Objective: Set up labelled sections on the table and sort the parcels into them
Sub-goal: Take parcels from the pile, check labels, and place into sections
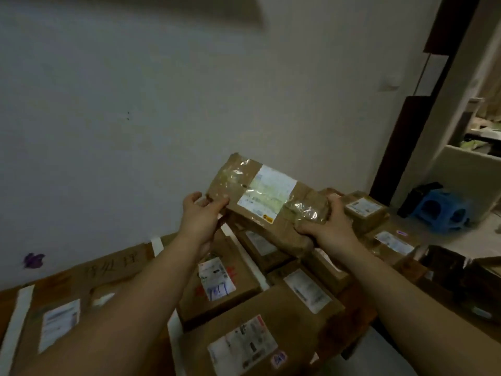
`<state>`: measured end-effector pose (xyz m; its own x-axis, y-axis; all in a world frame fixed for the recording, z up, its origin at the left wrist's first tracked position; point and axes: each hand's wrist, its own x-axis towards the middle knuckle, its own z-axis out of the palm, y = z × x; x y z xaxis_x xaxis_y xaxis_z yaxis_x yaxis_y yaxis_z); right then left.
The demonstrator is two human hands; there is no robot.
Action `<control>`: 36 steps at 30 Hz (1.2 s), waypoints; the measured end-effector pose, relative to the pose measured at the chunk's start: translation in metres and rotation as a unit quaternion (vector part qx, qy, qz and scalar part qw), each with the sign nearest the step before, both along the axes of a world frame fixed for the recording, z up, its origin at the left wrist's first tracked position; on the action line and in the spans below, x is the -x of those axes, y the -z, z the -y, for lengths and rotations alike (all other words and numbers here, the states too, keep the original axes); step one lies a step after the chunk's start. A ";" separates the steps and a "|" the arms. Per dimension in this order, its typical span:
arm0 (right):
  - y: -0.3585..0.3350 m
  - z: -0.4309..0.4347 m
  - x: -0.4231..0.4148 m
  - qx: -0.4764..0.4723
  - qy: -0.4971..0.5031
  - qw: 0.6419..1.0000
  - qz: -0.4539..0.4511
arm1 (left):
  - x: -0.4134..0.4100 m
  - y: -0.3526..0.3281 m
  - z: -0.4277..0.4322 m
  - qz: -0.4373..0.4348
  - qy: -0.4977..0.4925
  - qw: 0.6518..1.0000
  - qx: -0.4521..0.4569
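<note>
I hold a brown taped parcel [260,196] with a white address label up in the air above the table. My left hand [202,215] grips its left end and my right hand [325,226] grips its right end. Below it several brown parcels lie packed together on the table, among them one with red and blue writing [217,280] and a large one at the front [252,337]. A cardboard section sign with handwritten characters [113,267] lies at the left, bordered by white tape strips [19,321]. A flat parcel [58,321] lies in that section.
A white wall rises behind the table. More parcels [366,210] sit at the far right of the table, next to an open dark box [461,278]. A blue plastic stool [444,210] stands on the floor at right, near a dark door frame [401,137].
</note>
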<state>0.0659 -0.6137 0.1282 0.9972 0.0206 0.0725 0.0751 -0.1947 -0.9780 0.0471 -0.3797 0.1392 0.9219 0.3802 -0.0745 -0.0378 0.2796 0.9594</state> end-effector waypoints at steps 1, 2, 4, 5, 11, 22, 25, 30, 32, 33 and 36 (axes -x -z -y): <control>0.003 0.002 -0.011 -0.028 -0.012 0.999 -0.012 | -0.009 0.005 0.016 0.008 -0.008 1.000 0.007; 0.008 0.005 -0.022 -0.053 -0.025 0.998 -0.021 | -0.018 0.010 0.035 0.016 0.007 1.000 0.005; 0.024 0.011 -0.040 -0.088 -0.036 0.995 -0.037 | -0.032 0.022 0.075 0.000 0.056 0.998 0.011; 0.031 0.017 -0.047 -0.098 -0.041 0.993 -0.044 | -0.038 0.028 0.090 -0.018 0.064 0.998 0.018; 0.053 0.056 -0.075 0.147 -0.115 0.982 0.021 | -0.069 0.056 0.111 -0.063 0.036 0.996 0.051; 0.115 0.100 -0.057 0.396 -0.281 0.874 0.016 | -0.060 0.128 0.159 -0.145 0.042 0.987 -0.051; 0.121 0.111 -0.058 0.438 -0.312 0.843 0.005 | -0.046 0.141 0.178 -0.175 0.035 0.976 -0.126; 0.141 0.134 -0.065 0.418 -0.349 0.838 0.024 | -0.034 0.159 0.205 -0.212 0.052 0.965 -0.147; 0.150 0.143 -0.065 0.410 -0.363 0.836 0.021 | -0.030 0.164 0.217 -0.221 0.066 0.964 -0.137; 0.156 0.148 -0.065 0.411 -0.367 0.834 0.019 | -0.028 0.169 0.222 -0.229 0.060 0.961 -0.142; 0.172 0.155 -0.065 0.433 -0.374 0.820 0.010 | -0.026 0.179 0.239 -0.241 0.034 0.952 -0.186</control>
<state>0.1314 -0.7691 -0.0436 0.6801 0.6794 -0.2755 0.5054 -0.7067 -0.4952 0.0734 -0.6186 -0.0398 0.8375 0.4043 -0.3675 0.4385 -0.0962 0.8936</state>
